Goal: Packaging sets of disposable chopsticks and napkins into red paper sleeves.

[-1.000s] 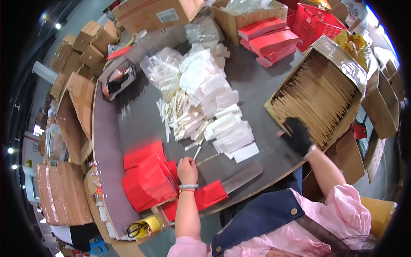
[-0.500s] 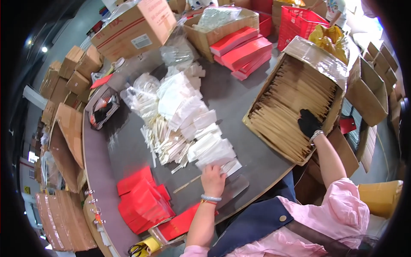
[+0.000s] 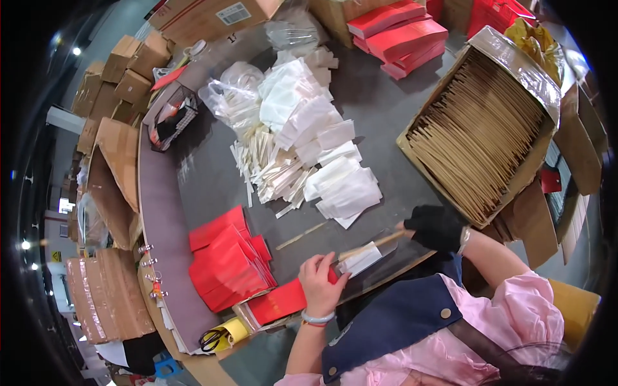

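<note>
Hands apart, I see the gloved right hand at four o'clock pinch a brown stick along a white paper at five; at six, the left hand touches a red packet, grip unclear.

From head height on the near side, we look down through a wide fisheye, close over the desk, facing its far side.
</note>
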`<act>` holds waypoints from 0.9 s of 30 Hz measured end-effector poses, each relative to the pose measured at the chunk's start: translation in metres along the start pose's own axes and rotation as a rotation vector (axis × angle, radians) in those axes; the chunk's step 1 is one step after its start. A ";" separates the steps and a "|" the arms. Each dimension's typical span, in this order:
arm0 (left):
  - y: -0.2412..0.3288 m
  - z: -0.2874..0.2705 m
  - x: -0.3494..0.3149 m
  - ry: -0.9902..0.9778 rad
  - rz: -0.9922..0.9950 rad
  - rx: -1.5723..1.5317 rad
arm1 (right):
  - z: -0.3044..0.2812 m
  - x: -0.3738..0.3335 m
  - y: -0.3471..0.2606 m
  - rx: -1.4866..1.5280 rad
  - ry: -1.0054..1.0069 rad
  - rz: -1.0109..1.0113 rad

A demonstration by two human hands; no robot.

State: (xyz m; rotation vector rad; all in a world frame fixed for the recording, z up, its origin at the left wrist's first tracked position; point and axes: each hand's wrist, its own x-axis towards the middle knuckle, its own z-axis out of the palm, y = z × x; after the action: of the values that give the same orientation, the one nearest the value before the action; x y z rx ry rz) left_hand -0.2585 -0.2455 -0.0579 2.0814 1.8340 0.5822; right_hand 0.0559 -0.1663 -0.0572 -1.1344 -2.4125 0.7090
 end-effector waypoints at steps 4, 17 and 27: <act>-0.018 -0.008 -0.026 -0.091 0.041 0.070 | 0.045 0.003 0.001 -0.257 -0.240 0.069; -0.008 0.016 -0.005 -0.058 0.077 0.047 | 0.124 0.033 -0.034 0.248 0.008 0.101; 0.017 -0.034 0.028 -0.534 0.244 0.256 | 0.074 0.039 -0.047 -0.238 -0.207 -0.070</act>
State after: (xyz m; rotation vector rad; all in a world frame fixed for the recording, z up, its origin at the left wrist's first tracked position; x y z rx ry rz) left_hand -0.2578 -0.2216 -0.0179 2.3462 1.4144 -0.1678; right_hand -0.0350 -0.1815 -0.0845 -1.1050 -2.7569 0.5518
